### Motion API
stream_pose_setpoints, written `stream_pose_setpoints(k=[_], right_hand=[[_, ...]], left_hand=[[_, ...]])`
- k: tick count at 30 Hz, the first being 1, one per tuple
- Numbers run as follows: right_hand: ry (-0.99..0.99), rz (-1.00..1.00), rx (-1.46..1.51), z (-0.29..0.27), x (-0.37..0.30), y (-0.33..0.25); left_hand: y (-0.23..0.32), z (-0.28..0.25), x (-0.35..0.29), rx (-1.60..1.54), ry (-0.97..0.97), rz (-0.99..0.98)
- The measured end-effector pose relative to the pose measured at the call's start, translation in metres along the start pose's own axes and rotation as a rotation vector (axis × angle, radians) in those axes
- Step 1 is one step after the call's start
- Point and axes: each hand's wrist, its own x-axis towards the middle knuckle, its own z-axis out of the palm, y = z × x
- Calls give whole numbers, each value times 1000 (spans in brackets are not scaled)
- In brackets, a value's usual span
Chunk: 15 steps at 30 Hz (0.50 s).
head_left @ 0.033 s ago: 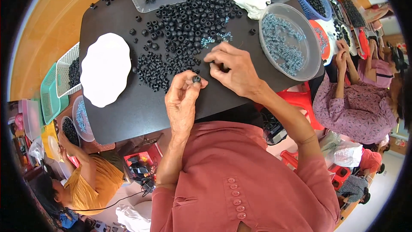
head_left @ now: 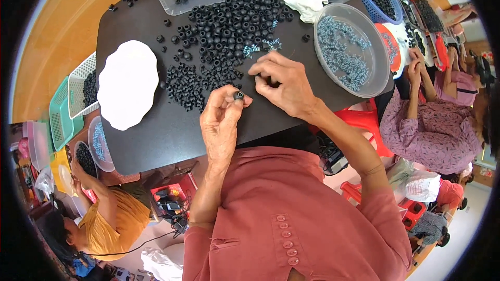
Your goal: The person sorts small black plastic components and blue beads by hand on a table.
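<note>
My left hand (head_left: 219, 119) is closed, pinching a small round black hollow part (head_left: 238, 95) between thumb and fingertips, its open end showing. Just right of it, my right hand (head_left: 284, 84) hovers above the table with its fingers curled together; a dark bit shows at the fingertips, too hidden to name. Beyond both hands lies a heap of larger round black hollow parts (head_left: 229, 26). A pile of smaller black parts (head_left: 190, 86) spreads to the left of my left hand. Small blue-and-white pieces like coil springs (head_left: 251, 50) lie beside the heap, above my right hand.
A round clear tub (head_left: 383, 54) of blue springs stands right, near a crumpled white cloth (head_left: 306, 3). At the far edge sits a clear bin (head_left: 166, 1) of black parts. A white scalloped plate (head_left: 128, 84) lies left. Co-workers sit on both sides.
</note>
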Motion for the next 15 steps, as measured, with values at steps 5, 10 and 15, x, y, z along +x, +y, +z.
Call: stream_pose_setpoints(k=[5, 10, 15], right_hand=[[-44, 233, 365, -10, 0, -9], [-18, 245, 707, -6, -2, -15], [-9, 244, 799, -2, -5, -17]], left_hand=[[5, 6, 2, 44, 3, -29], [1, 13, 8, -162, -40, -62], [1, 15, 10, -152, -49, -68]])
